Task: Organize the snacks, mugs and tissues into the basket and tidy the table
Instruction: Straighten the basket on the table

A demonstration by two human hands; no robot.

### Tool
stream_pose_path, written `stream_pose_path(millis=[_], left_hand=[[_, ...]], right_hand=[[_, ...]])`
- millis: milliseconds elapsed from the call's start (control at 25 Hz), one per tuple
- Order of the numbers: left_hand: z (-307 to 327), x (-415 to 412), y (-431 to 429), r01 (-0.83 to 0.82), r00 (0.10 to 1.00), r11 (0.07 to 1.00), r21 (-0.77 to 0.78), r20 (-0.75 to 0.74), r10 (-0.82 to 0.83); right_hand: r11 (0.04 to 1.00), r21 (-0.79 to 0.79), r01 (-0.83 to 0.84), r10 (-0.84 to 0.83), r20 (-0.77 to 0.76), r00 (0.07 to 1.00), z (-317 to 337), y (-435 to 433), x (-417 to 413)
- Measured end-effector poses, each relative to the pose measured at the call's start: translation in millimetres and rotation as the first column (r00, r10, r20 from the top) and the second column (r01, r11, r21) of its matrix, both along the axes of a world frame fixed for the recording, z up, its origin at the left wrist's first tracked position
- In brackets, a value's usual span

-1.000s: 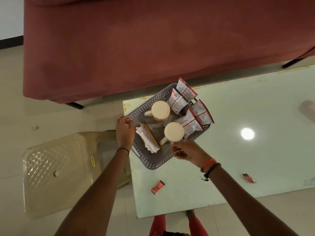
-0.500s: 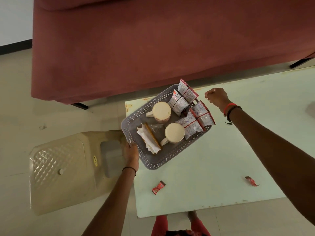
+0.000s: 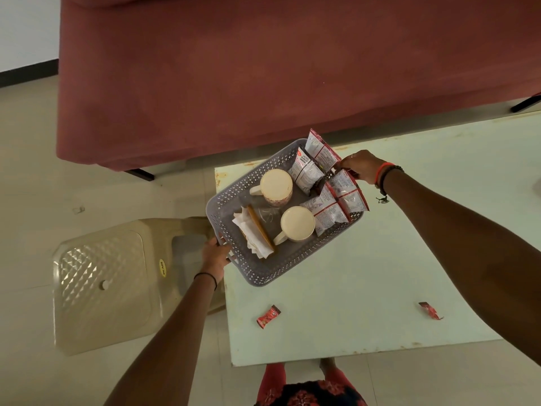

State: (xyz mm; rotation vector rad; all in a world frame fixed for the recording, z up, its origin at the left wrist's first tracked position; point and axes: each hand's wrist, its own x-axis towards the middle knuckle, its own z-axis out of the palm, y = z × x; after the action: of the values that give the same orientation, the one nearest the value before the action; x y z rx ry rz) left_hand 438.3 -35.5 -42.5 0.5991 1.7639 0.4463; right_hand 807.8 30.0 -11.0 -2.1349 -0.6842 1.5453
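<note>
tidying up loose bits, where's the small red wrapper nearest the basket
In the head view, the small red wrapper lies on the table near its front left edge, just below the basket and apart from it.

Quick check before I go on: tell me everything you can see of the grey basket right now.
The grey basket is rectangular, apparently plastic, with perforated walls and a solid floor. It sits skewed at the table's near-left corner, one end overhanging the edge. The left hand grips that end's handle; the right hand is at the opposite rim. Inside are two cream mugs, folded tissues with a tan strip, and snack packets leaning along the far side.
</note>
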Motion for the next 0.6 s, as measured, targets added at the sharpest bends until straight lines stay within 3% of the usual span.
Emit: stream_pose_path(millis=[280,600], left_hand=[[10,2,-1,0.025,1.000,1.000,0.009,-0.018,-0.024],[74,19,-45,0.126,0.988,0.991,0.053,-0.102,-0.120]], right_hand=[[0.975,-0.112,0.192,-0.206,-0.130,0.970,9,-38,5],[0.946,-0.093,0.310,-0.322,-0.164,0.932,61,-126,23]])
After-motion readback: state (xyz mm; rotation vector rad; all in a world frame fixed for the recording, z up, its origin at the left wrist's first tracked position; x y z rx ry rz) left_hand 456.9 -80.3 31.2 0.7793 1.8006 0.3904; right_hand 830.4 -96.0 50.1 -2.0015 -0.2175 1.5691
